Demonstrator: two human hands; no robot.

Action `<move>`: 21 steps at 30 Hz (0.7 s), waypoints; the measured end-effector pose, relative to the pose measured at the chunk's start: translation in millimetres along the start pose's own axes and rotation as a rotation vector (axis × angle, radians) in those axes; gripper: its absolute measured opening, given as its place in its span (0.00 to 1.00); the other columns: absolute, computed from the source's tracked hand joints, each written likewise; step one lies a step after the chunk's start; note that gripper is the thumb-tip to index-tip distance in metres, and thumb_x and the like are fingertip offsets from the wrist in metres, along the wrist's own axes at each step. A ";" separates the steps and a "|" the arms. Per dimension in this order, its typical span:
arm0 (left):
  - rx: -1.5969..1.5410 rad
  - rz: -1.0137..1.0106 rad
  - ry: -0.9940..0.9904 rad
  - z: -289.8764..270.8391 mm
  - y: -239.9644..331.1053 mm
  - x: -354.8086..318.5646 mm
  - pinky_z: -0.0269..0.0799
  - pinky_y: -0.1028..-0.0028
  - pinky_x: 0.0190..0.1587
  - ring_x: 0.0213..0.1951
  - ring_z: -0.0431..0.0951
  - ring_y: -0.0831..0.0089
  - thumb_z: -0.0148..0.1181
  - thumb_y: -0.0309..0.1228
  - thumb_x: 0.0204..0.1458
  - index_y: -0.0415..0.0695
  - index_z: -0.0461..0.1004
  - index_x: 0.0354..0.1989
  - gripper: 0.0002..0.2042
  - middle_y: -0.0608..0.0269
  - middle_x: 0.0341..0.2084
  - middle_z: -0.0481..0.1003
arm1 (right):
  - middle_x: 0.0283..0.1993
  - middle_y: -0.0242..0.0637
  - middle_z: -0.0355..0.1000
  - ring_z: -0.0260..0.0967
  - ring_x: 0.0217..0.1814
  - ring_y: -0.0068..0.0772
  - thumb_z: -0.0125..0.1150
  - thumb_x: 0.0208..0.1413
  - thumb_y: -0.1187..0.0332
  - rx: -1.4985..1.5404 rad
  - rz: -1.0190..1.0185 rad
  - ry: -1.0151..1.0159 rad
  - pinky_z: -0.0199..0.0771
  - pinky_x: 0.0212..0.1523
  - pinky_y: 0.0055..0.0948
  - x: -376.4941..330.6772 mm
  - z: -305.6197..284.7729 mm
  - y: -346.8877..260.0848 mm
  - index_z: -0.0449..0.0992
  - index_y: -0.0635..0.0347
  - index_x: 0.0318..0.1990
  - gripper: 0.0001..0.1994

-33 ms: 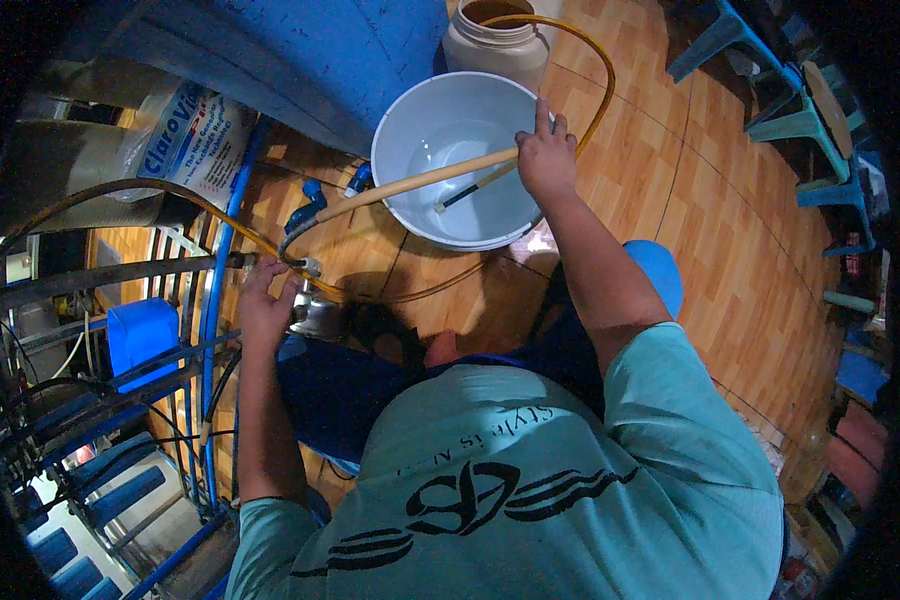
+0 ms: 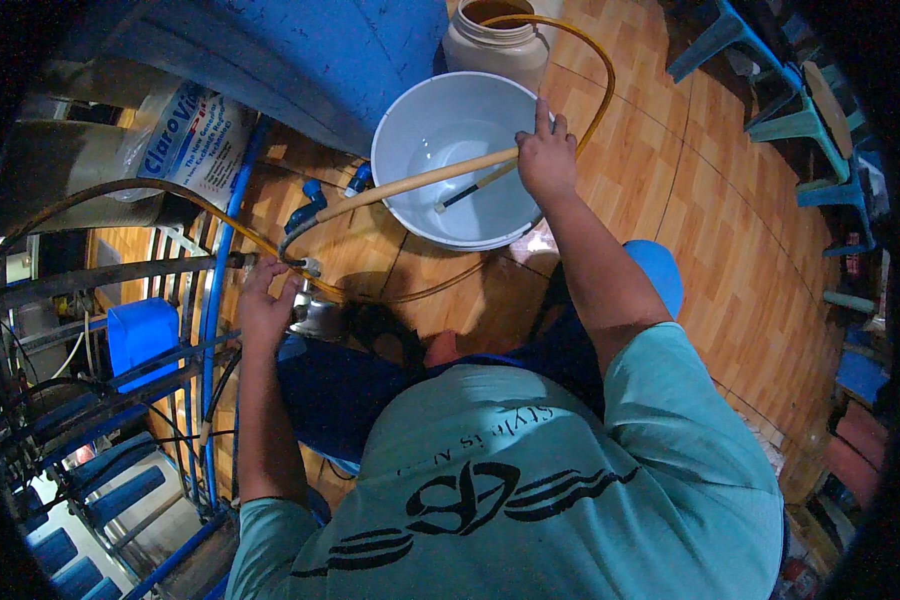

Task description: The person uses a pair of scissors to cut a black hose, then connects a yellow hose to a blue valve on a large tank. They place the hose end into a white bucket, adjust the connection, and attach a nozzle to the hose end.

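Hose (image 2: 420, 182), pale and stiffish, runs from a fitting low by the metal rack (image 2: 120, 270) across to the white basin (image 2: 400, 140) on the wood-pattern floor (image 2: 710, 200), and the person crouched over it has a hand at each end. The right hand (image 2: 545, 155) is closed around the hose at the basin's far rim, fingers wrapped, holding the end over the shallow water inside; a thin dark-tipped rod lies in the basin just below it. The left hand (image 2: 265, 300) is down at the coupling (image 2: 310, 266), fingers curled about it beside a shiny metal piece; how tightly it pinches I cannot tell from here. A thinner amber tube (image 2: 595, 90) loops up from the right hand toward the beige jar (image 2: 495, 45) behind the basin. What worries me is that joint: if it gives while the hose is being pulled taut, water could spray onto the floor and the rack's wiring. The basin sits light and near the person's knee, so a tug on the hose might tip it or drag the end out over the rim.
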State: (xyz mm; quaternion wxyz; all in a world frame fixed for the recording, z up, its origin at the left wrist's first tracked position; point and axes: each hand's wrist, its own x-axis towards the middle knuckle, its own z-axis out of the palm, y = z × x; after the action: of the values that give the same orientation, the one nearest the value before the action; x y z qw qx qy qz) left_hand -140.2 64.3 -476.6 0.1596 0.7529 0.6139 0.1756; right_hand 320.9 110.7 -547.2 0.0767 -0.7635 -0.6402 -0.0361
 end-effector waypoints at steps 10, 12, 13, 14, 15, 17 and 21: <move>0.030 -0.012 -0.005 -0.3 5.9 7.3 0.68 0.62 0.57 0.54 0.74 0.54 0.66 0.33 0.48 0.41 0.78 0.39 0.12 0.48 0.49 0.75 | 0.72 0.47 0.51 0.56 0.67 0.58 0.56 0.54 0.68 -0.008 -0.006 0.039 0.66 0.58 0.51 6.5 3.5 2.1 0.83 0.51 0.38 0.10; 0.028 -0.009 0.001 -0.7 7.5 7.8 0.68 0.62 0.56 0.53 0.74 0.54 0.66 0.33 0.48 0.41 0.79 0.39 0.12 0.48 0.49 0.75 | 0.72 0.47 0.52 0.55 0.67 0.59 0.56 0.54 0.68 -0.005 -0.011 0.059 0.66 0.58 0.50 6.6 5.7 3.3 0.83 0.51 0.39 0.10; 0.016 -0.011 0.003 -0.2 6.8 7.9 0.68 0.62 0.56 0.53 0.74 0.54 0.66 0.33 0.48 0.41 0.79 0.39 0.12 0.48 0.49 0.75 | 0.72 0.47 0.52 0.55 0.67 0.59 0.56 0.54 0.68 -0.003 -0.007 0.051 0.66 0.58 0.50 6.6 5.9 3.5 0.83 0.51 0.39 0.10; 0.005 -0.013 0.006 -0.2 6.4 7.6 0.69 0.62 0.56 0.53 0.74 0.54 0.67 0.33 0.48 0.41 0.79 0.39 0.12 0.48 0.49 0.75 | 0.71 0.47 0.52 0.55 0.67 0.59 0.56 0.54 0.68 -0.001 -0.003 0.044 0.66 0.58 0.51 6.9 5.1 2.7 0.83 0.52 0.39 0.10; -0.005 -0.016 0.009 -0.5 6.4 7.3 0.69 0.62 0.56 0.53 0.74 0.54 0.67 0.33 0.47 0.41 0.79 0.39 0.12 0.48 0.49 0.75 | 0.71 0.47 0.52 0.55 0.67 0.59 0.56 0.54 0.68 0.002 0.000 0.036 0.66 0.58 0.51 7.0 4.5 2.1 0.83 0.52 0.39 0.10; 0.005 -0.005 0.017 -1.8 9.9 7.0 0.69 0.62 0.56 0.53 0.74 0.53 0.67 0.33 0.47 0.41 0.79 0.39 0.12 0.48 0.48 0.75 | 0.71 0.47 0.52 0.55 0.67 0.59 0.56 0.54 0.67 0.005 -0.002 0.042 0.66 0.57 0.51 6.7 3.9 1.8 0.83 0.52 0.39 0.10; 0.043 0.009 0.005 -1.7 9.1 8.6 0.69 0.61 0.56 0.52 0.75 0.53 0.67 0.33 0.48 0.41 0.79 0.39 0.12 0.48 0.48 0.75 | 0.71 0.48 0.52 0.55 0.67 0.59 0.55 0.54 0.68 -0.015 -0.009 0.047 0.67 0.56 0.51 7.3 6.2 2.7 0.83 0.52 0.39 0.10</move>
State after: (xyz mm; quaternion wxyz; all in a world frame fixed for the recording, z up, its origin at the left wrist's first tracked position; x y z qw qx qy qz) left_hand -131.5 70.9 -470.3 0.1411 0.7586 0.6144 0.1650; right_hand 324.6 118.3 -552.3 0.0858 -0.7601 -0.6414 -0.0594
